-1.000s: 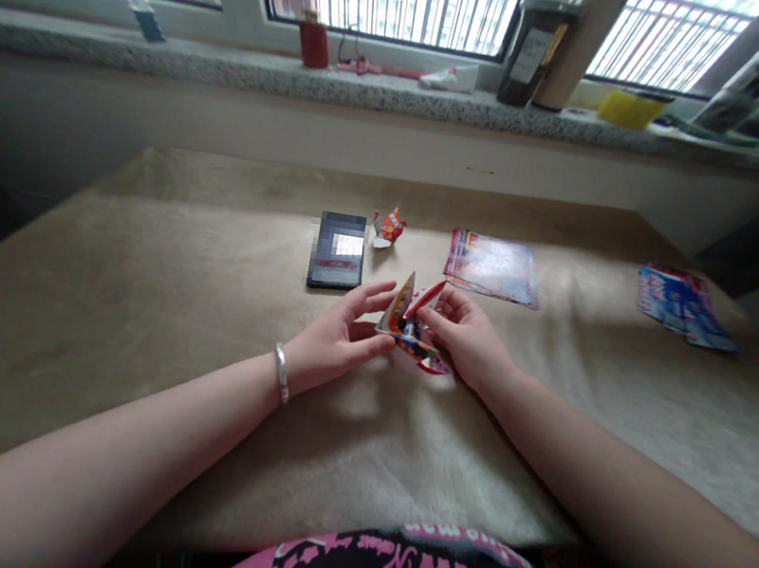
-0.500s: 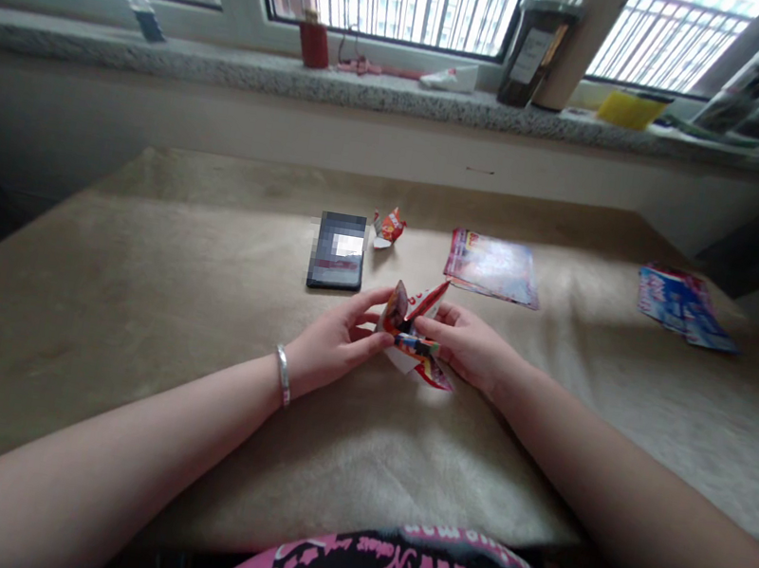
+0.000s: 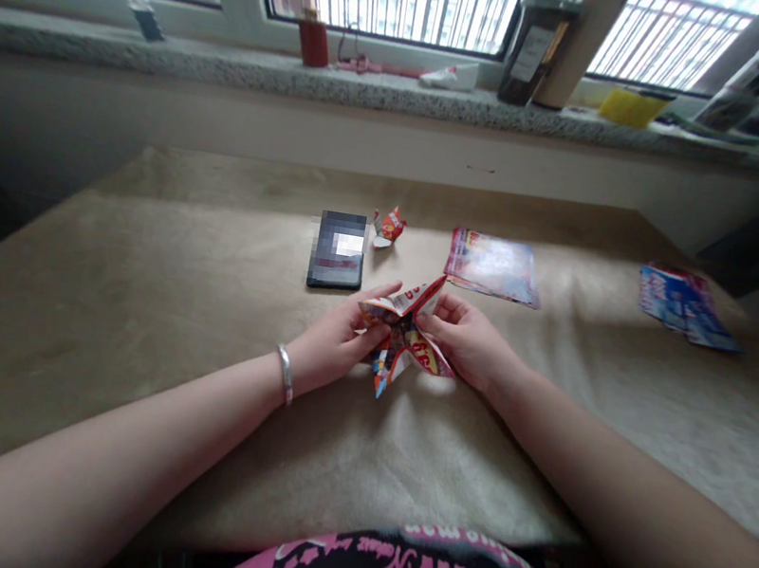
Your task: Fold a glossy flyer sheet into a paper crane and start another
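**Folded paper [image 3: 409, 333]: light piece under two-handed grip, creases at risk**

The folded paper is held between the two hands, above the near middle of the table [image 3: 214, 239]; it is opened into several pointed flaps, with red, white and yellow print showing; whether its underside touches the tabletop cannot be told.

The left hand [image 3: 345, 334] pinches the left side, its thumb on the near face and its fingers partly hidden behind; the right hand [image 3: 463, 338] pinches the right side between thumb and curled fingers, close to where the flaps meet; neither hand is spread flat.

In handling, the piece is judged very light, so weight should give no trouble; the sheet appears thin and somewhat glossy, hence likely a little slippery under dry fingertips; it should be springy along the folds but soft across the open flaps; a hard squeeze would probably crush the points, and a sharp pull could tear a corner.

The sounder hold is judged to be low on the flaps, near the centre, where layers seem doubled; the free tips are the weakest places to grip.

Nearby, a small folded piece [image 3: 389, 228] stands just beside a dark-framed device [image 3: 338, 254]; a stack of printed sheets [image 3: 495, 267] lies beyond the right hand; a blue fanned stack [image 3: 689, 307] lies well apart, farther right.
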`<state>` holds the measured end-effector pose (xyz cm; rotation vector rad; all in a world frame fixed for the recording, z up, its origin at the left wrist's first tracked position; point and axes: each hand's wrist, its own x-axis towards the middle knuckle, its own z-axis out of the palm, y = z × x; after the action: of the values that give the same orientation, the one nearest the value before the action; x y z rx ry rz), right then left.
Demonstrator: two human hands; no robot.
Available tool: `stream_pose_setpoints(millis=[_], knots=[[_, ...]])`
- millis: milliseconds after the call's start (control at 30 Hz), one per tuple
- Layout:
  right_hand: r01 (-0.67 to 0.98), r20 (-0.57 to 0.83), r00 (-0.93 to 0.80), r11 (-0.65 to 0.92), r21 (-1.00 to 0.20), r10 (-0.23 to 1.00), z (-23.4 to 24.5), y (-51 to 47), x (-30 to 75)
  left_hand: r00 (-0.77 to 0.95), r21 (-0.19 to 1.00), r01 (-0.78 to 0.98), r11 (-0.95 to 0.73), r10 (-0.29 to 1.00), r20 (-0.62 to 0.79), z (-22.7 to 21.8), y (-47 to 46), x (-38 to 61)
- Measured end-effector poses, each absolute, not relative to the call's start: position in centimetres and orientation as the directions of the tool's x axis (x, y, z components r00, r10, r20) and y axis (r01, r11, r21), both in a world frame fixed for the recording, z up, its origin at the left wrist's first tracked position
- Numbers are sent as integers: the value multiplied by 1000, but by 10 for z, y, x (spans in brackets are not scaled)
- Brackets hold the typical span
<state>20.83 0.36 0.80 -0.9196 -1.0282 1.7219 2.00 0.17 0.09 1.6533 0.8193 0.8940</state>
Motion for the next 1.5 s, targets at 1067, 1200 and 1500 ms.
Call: stream_pose_setpoints(millis=[1067,1200,1500], knots=[[262,0,-246,67,-963,969,11,11,233,286,1000,0,-2,958,2,7,4,19],[373,66,-268,167,-913,961,13,11,240,279,1000,3,13,960,-14,7,3,21],[304,51,-254,130,-944,966,8,16,242,315,1000,1,-17,949,16,11,3,20]])
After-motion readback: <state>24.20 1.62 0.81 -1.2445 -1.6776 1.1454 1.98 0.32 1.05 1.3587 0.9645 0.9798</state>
